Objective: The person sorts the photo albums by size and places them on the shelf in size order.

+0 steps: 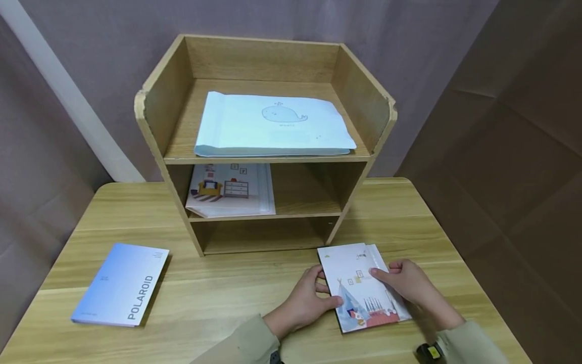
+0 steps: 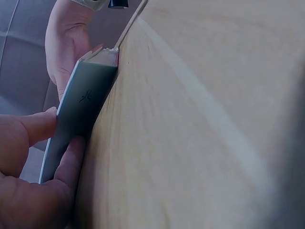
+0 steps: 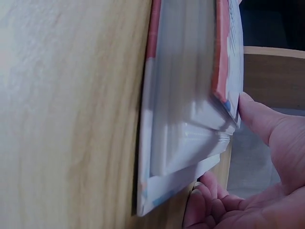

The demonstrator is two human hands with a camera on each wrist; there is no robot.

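Pale wood-grain tabletop [image 1: 218,303] bears a white, rectangular, illustrated paper book [image 1: 355,283], gripped by bare left hand [image 1: 305,302] and right hand [image 1: 411,284], some fingertips hidden.

Head view — high, forward-down; wrist views — low, close, sharing book [image 1: 361,290].

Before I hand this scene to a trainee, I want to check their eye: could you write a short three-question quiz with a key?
1. Which level of the wooden shelf holds the whale-print book: (A) top, (B) middle, (C) bottom?
2. True or false: the POLAROID book lies on the table.
3. What are both hands, left and right, holding?

Key: 1. A; 2. True; 3. The tent-picture book.
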